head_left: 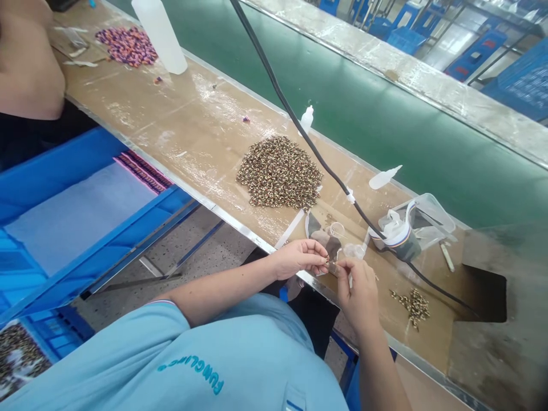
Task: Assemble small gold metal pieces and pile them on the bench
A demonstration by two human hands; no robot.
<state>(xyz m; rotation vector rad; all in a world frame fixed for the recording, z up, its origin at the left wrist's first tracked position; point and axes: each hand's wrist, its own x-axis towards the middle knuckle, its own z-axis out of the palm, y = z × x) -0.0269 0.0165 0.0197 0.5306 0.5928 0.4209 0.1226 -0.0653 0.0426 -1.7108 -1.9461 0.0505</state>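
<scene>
L hand (297, 258), R hand (355, 294) pinch small bead (329, 264), bead pile (279, 172) nr

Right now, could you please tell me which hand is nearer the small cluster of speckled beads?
Right hand: nearer, just left of the speckled beads. Left hand: farther left, past the right hand.

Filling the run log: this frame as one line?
left hand: fingertips on small brown piece | right hand: fingertips on same piece | nearby: heap of patterned pieces
</scene>
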